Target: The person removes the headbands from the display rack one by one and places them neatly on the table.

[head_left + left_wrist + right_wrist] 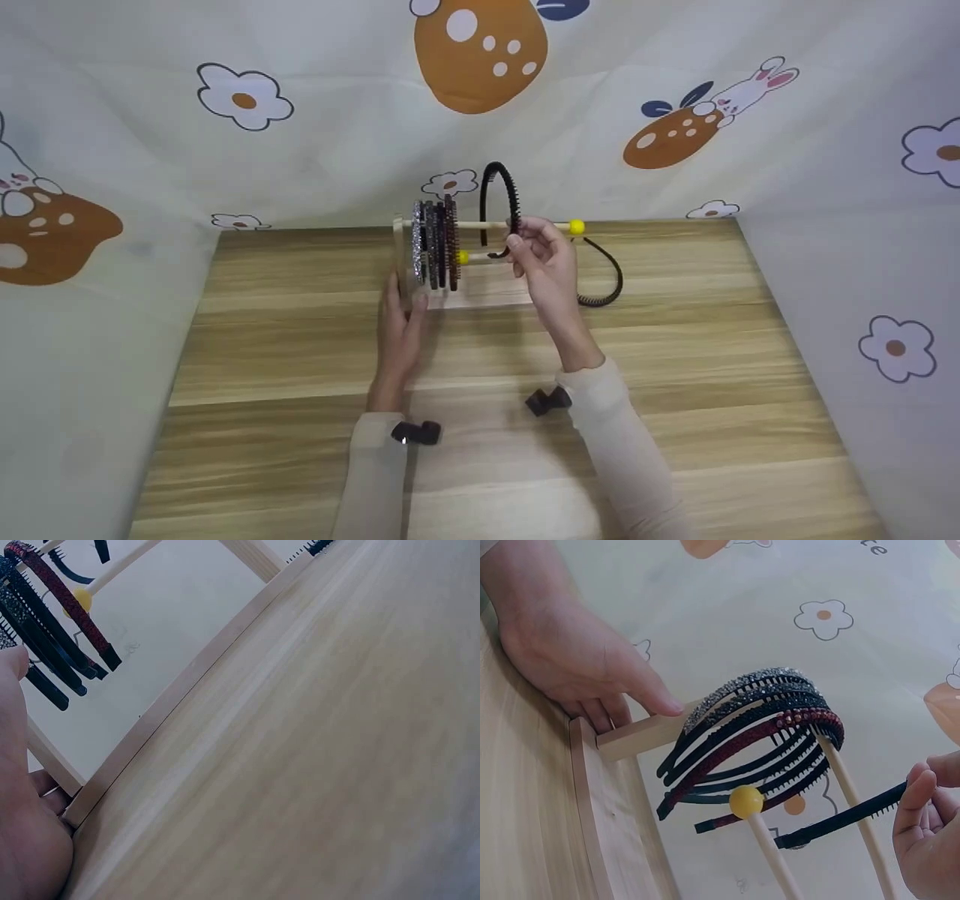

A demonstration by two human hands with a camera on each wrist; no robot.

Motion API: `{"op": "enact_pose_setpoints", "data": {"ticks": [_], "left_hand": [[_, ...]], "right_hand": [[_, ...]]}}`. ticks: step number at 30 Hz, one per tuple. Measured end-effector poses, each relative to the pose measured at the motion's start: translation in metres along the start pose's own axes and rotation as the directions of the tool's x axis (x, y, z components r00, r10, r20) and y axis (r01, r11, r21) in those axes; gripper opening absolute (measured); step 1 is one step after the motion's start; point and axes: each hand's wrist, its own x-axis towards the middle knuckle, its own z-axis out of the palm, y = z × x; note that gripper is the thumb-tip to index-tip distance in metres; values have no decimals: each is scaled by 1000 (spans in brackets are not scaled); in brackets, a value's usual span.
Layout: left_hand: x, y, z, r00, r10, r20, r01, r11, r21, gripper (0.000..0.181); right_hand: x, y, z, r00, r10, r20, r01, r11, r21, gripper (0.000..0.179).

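Note:
A wooden rack (pixel 592 810) stands on the table, with rods tipped by yellow balls (pixel 746 802). At its left end, my left hand (pixel 400 337) grips the upright, thumb on one side and fingers on the other. Several toothed headbands hang side by side on one rod: a silver glittery one (pixel 418 244), dark ones and a dark red one (pixel 727 757). My right hand (pixel 546 259) pinches a black toothed headband (pixel 496 169) between thumb and fingers. That headband arches over the back rod (pixel 480 224), apart from the hanging group and to its right.
Another black headband (pixel 619 277) lies to the right of the rack, behind my right hand. A patterned cloth (pixel 337 150) rises along the back and sides of the wooden table (pixel 480 465).

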Motion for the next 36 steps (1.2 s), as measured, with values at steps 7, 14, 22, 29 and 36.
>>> {"op": "enact_pose_setpoints", "data": {"ticks": [7,14,22,29,36], "left_hand": [[1,-2,-1,1000,-9,4,9,1000,10,80],[-1,-3,-1,999,-44,22,44,999,4,87],[0,-2,0,999,-42,18,42,999,12,79],[0,-3,0,999,-47,16,47,999,13,78],[1,-4,0,999,-33,14,33,999,2,79]], "right_hand": [[1,-1,-6,999,-43,-16,43,999,-12,16],[1,-3,-15,997,-69,-38,69,997,17,13],[3,-6,-24,994,-104,-42,105,994,23,12],[4,-9,-29,992,-116,-40,117,993,14,13],[5,-11,-35,992,-115,-42,116,993,16,13]]}}
